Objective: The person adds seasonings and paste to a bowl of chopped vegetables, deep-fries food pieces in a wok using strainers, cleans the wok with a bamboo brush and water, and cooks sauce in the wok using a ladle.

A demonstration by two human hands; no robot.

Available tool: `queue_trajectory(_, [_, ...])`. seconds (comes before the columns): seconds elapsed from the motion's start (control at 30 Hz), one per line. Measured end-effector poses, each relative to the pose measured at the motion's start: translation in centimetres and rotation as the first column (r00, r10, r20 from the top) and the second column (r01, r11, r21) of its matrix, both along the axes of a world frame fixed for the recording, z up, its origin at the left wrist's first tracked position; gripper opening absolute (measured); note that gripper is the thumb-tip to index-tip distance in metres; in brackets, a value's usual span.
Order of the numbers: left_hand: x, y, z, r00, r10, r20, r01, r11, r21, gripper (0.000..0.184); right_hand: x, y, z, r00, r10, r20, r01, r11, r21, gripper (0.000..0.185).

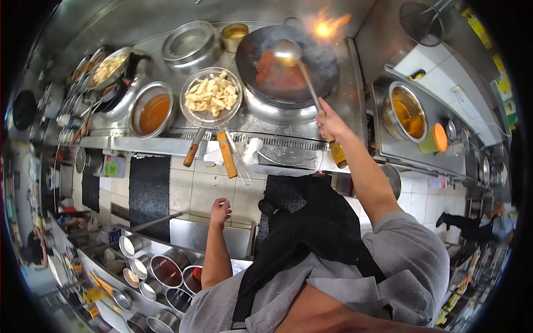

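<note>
My right hand (333, 123) is closed around the handle of a long ladle (287, 52). The ladle's bowl hangs over a large dark wok (250, 47), above a smoking reddish-orange mixture (265, 73). Flame (325, 26) flares at the wok's far right edge. Down by the front of the stove, my left hand (220, 210) hangs in the air with loosely curled, slightly parted fingers and nothing visible in it. Left of the wok, a round wire strainer (194, 131) bears pale strips of food (212, 95), its wooden handle pointing towards me.
A steel bowl of brown liquid (152, 114) stands left of the strainer, stacked metal pots (191, 47) behind it. A pot of amber liquid (408, 114) and an orange-topped container (438, 137) are on the right. Several sauce pots (166, 271) sit behind my left arm. Another person (488, 225) stands far right.
</note>
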State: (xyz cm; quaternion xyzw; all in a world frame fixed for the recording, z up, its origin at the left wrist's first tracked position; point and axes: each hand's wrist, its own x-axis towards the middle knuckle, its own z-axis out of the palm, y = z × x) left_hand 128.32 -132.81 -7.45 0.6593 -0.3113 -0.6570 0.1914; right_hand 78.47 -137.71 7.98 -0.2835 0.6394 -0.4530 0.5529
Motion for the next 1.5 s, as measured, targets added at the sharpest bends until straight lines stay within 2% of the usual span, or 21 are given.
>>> queue_trajectory(0.07, [0.4, 1.7, 1.3, 1.000, -0.023, -0.013, 0.022, 0.999, -0.042, 0.037, 2.6, 1.3, -1.0, 0.815, -0.016, -0.580, 0.011, 1.000, -0.011, 0.079])
queue_trajectory(0.2, [3.2, 6.6, 3.1, 0.987, 0.162, 0.016, -0.159, 0.979, -0.127, 0.037, 3.2, 5.8, 4.6, 0.997, -0.071, 0.039, 0.068, 0.994, 0.092, 0.073])
queue_trajectory(0.27, [5.7, 10.0, 3.1, 0.976, 0.217, 0.023, -0.205, 0.949, -0.240, 0.035, -1.4, 4.0, 5.4, 0.883, -0.121, 0.454, 0.087, 0.992, 0.095, 0.056])
queue_trajectory(0.3, [5.8, 11.6, 5.5, 0.967, 0.247, 0.069, -0.216, 0.930, -0.297, 0.033, -3.7, 2.7, 4.0, 0.768, 0.057, 0.637, -0.034, 0.998, -0.049, 0.050])
queue_trajectory(0.37, [6.6, 15.5, 8.9, 0.919, 0.300, 0.254, -0.169, 0.885, -0.433, 0.037, -4.8, -0.3, -0.7, 0.958, 0.092, 0.273, -0.070, 0.994, -0.089, 0.057])
queue_trajectory(0.4, [8.1, 18.0, 9.8, 0.849, 0.284, 0.446, -0.050, 0.883, -0.467, 0.039, -3.5, -1.3, -3.3, 0.995, 0.029, 0.091, -0.018, 0.993, -0.116, 0.059])
queue_trajectory(0.43, [7.1, 20.9, 14.2, 0.752, 0.413, 0.514, -0.071, 0.826, -0.559, 0.041, -4.8, -1.9, -5.6, 0.953, 0.209, -0.220, -0.216, 0.976, -0.009, 0.065])
queue_trajectory(0.5, [7.2, 27.6, 19.8, 0.666, 0.632, 0.396, -0.279, 0.703, -0.654, 0.035, -7.9, -1.4, -14.1, 0.927, 0.157, -0.341, -0.212, 0.969, -0.129, 0.069])
queue_trajectory(0.6, [6.3, 40.3, 27.5, 0.397, 0.797, 0.455, -0.467, 0.602, -0.648, 0.035, -6.3, -1.2, -17.0, 0.889, 0.218, -0.403, -0.241, 0.971, -0.006, 0.068])
queue_trajectory(0.63, [5.5, 44.1, 29.4, 0.180, 0.823, 0.538, -0.384, 0.563, -0.732, 0.032, -5.7, -1.2, -17.1, 0.877, 0.243, -0.414, -0.258, 0.966, 0.018, 0.068])
queue_trajectory(0.67, [6.6, 48.7, 30.6, 0.130, 0.872, 0.471, -0.406, 0.480, -0.777, 0.033, -5.4, -0.8, -16.7, 0.875, 0.242, -0.420, -0.254, 0.967, 0.028, 0.068])
queue_trajectory(0.77, [6.5, 59.3, 35.7, -0.218, 0.851, 0.478, -0.374, 0.380, -0.846, 0.032, -5.0, -0.3, -16.4, 0.858, 0.255, -0.446, -0.261, 0.964, 0.049, 0.068])
queue_trajectory(0.9, [7.6, 69.9, 43.2, -0.688, 0.580, 0.437, -0.106, 0.514, -0.851, 0.031, -4.1, 0.9, -15.6, 0.851, 0.254, -0.460, -0.259, 0.964, 0.052, 0.069])
queue_trajectory(1.0, [10.5, 79.6, 49.8, -0.895, 0.229, 0.384, -0.132, 0.685, -0.717, 0.036, -4.2, 1.8, -14.9, 0.853, 0.230, -0.468, -0.236, 0.971, 0.047, 0.069])
queue_trajectory(1.1, [15.3, 91.3, 53.8, -0.906, 0.069, 0.418, -0.241, 0.726, -0.644, 0.044, -4.8, 2.4, -14.1, 0.864, 0.199, -0.462, -0.211, 0.977, 0.027, 0.070])
queue_trajectory(1.2, [19.5, 98.8, 56.4, -0.494, -0.037, 0.869, -0.599, 0.738, -0.309, 0.039, -7.1, 1.5, -13.6, 0.905, 0.163, -0.392, -0.193, 0.980, -0.039, 0.070])
queue_trajectory(1.23, [19.6, 100.2, 56.9, -0.484, -0.193, 0.853, -0.599, 0.784, -0.162, 0.039, -7.3, -0.1, -13.9, 0.933, 0.167, -0.318, -0.202, 0.976, -0.081, 0.071])
queue_trajectory(1.27, [20.5, 102.7, 57.1, -0.419, -0.125, 0.900, -0.582, 0.797, -0.160, 0.038, -7.9, -1.2, -14.5, 0.950, 0.170, -0.263, -0.205, 0.972, -0.111, 0.071])
queue_trajectory(1.33, [19.7, 104.9, 56.6, -0.401, -0.116, 0.909, -0.561, 0.815, -0.143, 0.041, -5.1, 0.1, -13.6, 0.753, -0.052, -0.656, -0.191, 0.936, -0.295, 0.058])
queue_trajectory(1.4, [19.9, 105.2, 55.3, -0.369, 0.196, 0.909, -0.595, 0.702, -0.393, 0.044, -0.7, 0.1, -13.2, 0.799, -0.066, -0.598, -0.138, 0.947, -0.290, 0.062])
queue_trajectory(1.5, [22.1, 96.5, 51.1, -0.460, 0.122, 0.880, -0.512, 0.773, -0.375, 0.045, 0.8, -1.1, -11.3, 0.920, -0.125, -0.371, 0.025, 0.964, -0.264, 0.069])
